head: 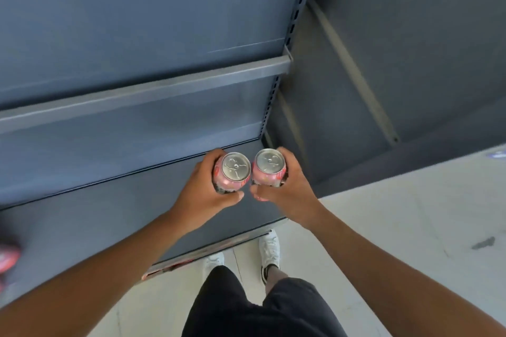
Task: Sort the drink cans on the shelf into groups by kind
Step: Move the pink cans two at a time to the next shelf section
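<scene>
Two pink drink cans with silver tops stand upright side by side above the right end of the lower grey shelf. My left hand is wrapped around the left pink can. My right hand grips the right pink can. The cans nearly touch each other. Whether their bases rest on the shelf I cannot tell, as my fingers hide them. At the far left edge a blurred pink can lies on the same shelf.
A higher grey shelf runs above, with a slotted upright at its right end. A dark wall panel stands to the right. Below me are pale floor, my white shoes and dark shorts.
</scene>
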Available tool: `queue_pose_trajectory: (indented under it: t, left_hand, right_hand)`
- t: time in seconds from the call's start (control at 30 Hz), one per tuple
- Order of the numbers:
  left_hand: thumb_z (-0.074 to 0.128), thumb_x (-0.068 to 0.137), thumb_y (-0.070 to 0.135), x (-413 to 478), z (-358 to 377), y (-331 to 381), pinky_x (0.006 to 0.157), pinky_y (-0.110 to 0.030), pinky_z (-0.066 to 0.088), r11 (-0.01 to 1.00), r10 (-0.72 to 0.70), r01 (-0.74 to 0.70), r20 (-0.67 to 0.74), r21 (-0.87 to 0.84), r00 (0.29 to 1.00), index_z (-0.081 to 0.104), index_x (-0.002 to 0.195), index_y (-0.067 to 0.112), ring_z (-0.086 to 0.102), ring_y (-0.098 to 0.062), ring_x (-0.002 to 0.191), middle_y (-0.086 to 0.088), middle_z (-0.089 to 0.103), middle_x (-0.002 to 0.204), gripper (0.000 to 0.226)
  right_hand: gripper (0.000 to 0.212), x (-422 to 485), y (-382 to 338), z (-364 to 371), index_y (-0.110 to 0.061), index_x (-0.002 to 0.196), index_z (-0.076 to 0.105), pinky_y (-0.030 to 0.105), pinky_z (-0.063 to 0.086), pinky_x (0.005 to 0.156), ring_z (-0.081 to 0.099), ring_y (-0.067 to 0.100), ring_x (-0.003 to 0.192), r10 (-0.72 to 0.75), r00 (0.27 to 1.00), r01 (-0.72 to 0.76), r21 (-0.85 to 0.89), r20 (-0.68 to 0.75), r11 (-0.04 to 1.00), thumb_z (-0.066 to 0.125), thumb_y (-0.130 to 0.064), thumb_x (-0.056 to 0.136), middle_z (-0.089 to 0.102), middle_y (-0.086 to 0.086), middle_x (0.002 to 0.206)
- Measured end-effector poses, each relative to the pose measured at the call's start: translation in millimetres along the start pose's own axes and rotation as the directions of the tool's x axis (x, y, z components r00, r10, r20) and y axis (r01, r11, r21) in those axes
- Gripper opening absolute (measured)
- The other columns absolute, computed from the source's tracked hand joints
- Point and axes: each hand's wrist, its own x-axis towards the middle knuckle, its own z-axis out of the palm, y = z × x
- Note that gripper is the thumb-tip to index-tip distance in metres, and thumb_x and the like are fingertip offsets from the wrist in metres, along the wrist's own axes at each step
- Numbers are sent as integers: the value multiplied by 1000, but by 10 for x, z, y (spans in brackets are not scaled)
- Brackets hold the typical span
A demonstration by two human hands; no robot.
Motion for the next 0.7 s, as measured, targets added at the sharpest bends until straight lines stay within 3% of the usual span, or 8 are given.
queue_pose_trajectory:
  t: [0.03,0.13,0.27,0.33,0.4,0.53,0.7]
  left_hand:
    - [87,66,4,54,54,-52,76,-16,48,1000,-12,12,-20,-7,1000,53,109,32,64,-9,91,15,65,99,61]
    - [87,66,5,225,217,-273,77,-21,48,1000,-24,23,-81,-12,996,55,106,25,62,-12,90,10,65,97,55]
    - [88,62,14,423,424,-700,86,-29,43,999,-21,28,-201,32,979,56,106,31,54,-16,106,9,59,107,57]
    - [88,61,21,508,499,-897,90,-35,44,997,-23,38,-232,60,972,57,108,32,53,-17,108,10,59,109,57]
    - [88,62,19,606,540,-1076,88,-33,46,998,-23,35,-253,45,967,57,108,31,56,-13,104,11,61,107,57]
    - [88,64,17,813,626,-1386,84,-32,52,998,-60,66,-308,9,949,56,108,32,63,-10,99,12,66,104,56]
    - [87,66,23,1052,784,-1650,80,-26,53,987,-163,152,-405,-57,900,50,112,31,65,-5,93,16,67,103,60]
  right_hand:
    - [73,97,47,-19,-45,119,52,34,59,86,64,12,105,-7,1000,7,-10,12,1000,89,-15,63,61,-2,117]
    - [63,342,170,-10,-52,104,54,13,51,81,63,-1,98,-10,999,11,-20,31,1000,86,-10,69,63,-14,109]
    - [68,666,471,127,-40,119,54,24,53,87,59,4,105,11,999,-15,-88,-48,996,85,-20,62,45,-5,127]
    - [64,816,624,184,-37,114,56,40,56,92,64,12,102,2,998,-7,-87,-59,996,85,-19,59,58,-1,119]
    - [57,969,756,234,-35,108,58,48,55,92,67,16,99,-22,997,16,-82,-72,997,85,-15,61,67,-3,107]
    - [53,1268,972,350,-33,105,59,46,55,92,68,16,97,-59,993,55,-47,-99,997,82,-3,69,70,-7,102]
    - [52,1582,1106,412,-29,107,58,32,56,87,66,8,95,-107,989,102,-52,-102,993,78,2,71,69,-8,102]
